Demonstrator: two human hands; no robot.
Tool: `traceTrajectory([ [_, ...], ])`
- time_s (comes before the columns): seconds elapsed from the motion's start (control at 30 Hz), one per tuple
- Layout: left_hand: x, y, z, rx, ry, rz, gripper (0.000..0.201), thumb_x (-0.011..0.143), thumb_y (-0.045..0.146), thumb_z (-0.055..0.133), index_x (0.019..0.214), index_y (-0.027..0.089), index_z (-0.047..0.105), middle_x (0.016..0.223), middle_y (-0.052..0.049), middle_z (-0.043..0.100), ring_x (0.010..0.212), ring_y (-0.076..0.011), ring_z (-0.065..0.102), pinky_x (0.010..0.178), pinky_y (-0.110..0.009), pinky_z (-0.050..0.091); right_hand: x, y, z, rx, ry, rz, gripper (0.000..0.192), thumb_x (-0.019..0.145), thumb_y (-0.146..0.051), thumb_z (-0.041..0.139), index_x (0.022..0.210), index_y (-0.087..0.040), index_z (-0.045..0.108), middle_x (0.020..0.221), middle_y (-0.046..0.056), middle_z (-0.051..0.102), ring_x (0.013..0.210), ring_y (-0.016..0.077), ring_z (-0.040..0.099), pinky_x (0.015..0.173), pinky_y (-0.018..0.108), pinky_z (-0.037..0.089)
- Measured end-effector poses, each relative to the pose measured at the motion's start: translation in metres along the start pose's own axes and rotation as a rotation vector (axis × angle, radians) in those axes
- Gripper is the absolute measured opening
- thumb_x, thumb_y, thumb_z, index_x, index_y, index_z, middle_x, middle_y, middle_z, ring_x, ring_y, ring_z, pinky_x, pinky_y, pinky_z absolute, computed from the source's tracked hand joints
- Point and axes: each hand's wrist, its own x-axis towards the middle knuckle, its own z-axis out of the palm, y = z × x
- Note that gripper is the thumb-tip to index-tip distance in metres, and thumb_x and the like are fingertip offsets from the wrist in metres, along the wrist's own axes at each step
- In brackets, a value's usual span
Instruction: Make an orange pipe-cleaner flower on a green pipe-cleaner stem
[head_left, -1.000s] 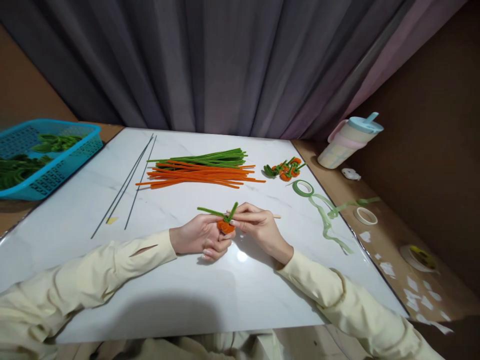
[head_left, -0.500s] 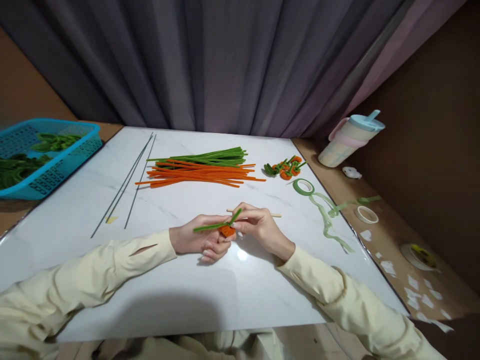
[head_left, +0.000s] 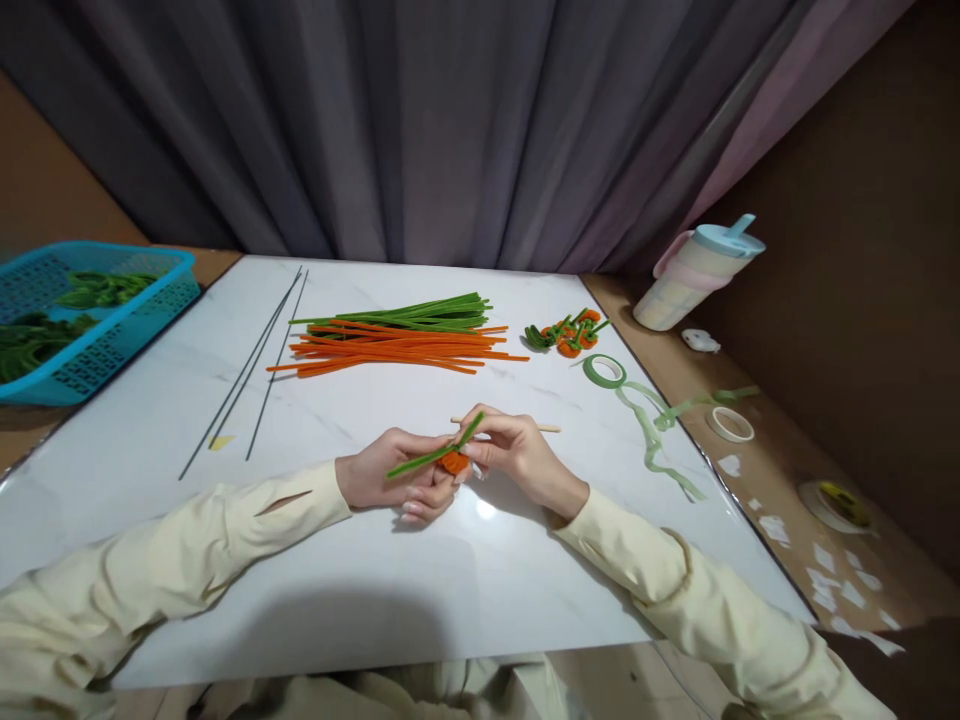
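Left hand (head_left: 397, 468) and right hand (head_left: 517, 455) both pinch one orange-and-green piece (head_left: 454, 462), partly hiding it, midway between the worktop's (head_left: 540, 590) left and right edges. One wooden stick (head_left: 550, 429) runs half-hidden behind the right hand. Three dark wires (head_left: 259, 421) lie leftward; one blue basket (head_left: 135, 335) is cut off.

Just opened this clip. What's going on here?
Over a white table, a person's left hand holds a small orange piece, while the right hand pinches at the green strip lying across it. A pale stick shows behind the right hand; whether it is held is unclear. Farther back lie orange strips and green strips, with a cluster of orange-and-green pieces to their right and a green tape roll nearer.
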Motion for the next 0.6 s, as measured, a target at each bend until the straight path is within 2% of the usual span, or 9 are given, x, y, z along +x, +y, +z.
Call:
traceTrajectory([
  [0.2,-0.001,-0.001,0.004,0.078,0.05,0.116,0.017,0.087,0.024,0.045,0.081,0.01,0.054,0.04,0.003,0.041,0.035,-0.0105,0.039,0.037,-0.019,0.033,0.0,-0.001,-0.001,0.017,0.009,0.013,0.01,0.078,-0.026,0.068,0.084,-0.018,0.065,0.081,0.001,0.054,0.059,0.0076,0.049,0.048,0.02,0.039],
  [0.3,0.0,0.0,0.006,0.074,0.084,0.122,0.012,0.087,0.021,0.047,0.082,0.012,0.053,0.038,0.004,0.042,0.032,-0.01,0.04,0.036,-0.018,0.034,-0.001,-0.006,-0.003,-0.024,0.001,0.042,0.016,0.081,-0.029,0.065,0.091,-0.017,0.064,0.084,0.002,0.056,0.06,0.0085,0.05,0.049,0.02,0.04],
  [0.6,0.001,-0.001,0.007,0.112,0.109,0.072,0.015,0.085,0.024,0.052,0.08,0.01,0.056,0.036,0.002,0.048,0.031,-0.0114,0.045,0.035,-0.02,0.036,-0.001,-0.016,0.0,-0.149,-0.037,0.042,0.024,0.089,-0.039,0.053,0.082,-0.016,0.052,0.067,-0.002,0.052,0.054,0.008,0.047,0.052,0.021,0.038],
])
